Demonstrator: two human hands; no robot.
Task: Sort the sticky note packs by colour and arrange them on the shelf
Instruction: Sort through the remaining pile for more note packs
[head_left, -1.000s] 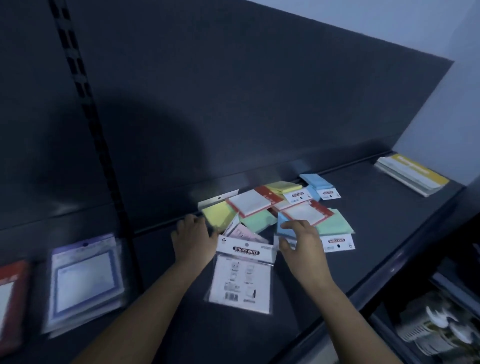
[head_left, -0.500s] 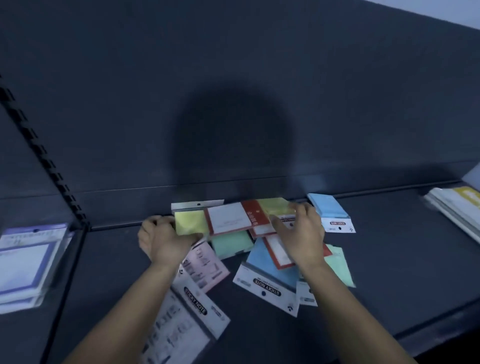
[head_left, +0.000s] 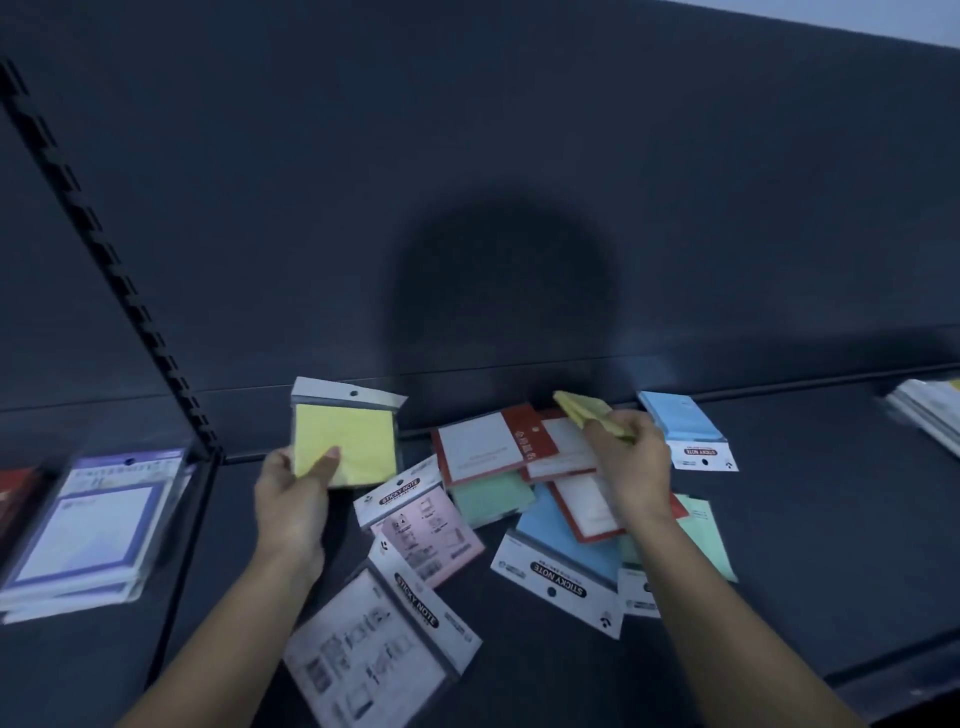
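Shelf (head_left: 805, 545), left hand (head_left: 293, 499) raised yellow pack (head_left: 348, 441), right hand (head_left: 631, 462) raised second pack (head_left: 582, 410)

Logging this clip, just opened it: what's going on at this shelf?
A person is mid-sort at a dark shelf. The left hand holds a yellow sticky note pack by its lower corner; the right hand grips a second yellow pack above the rest. A blue pack, a green pack, a pink pack and red-edged packs lie mixed on the shelf, unsorted.
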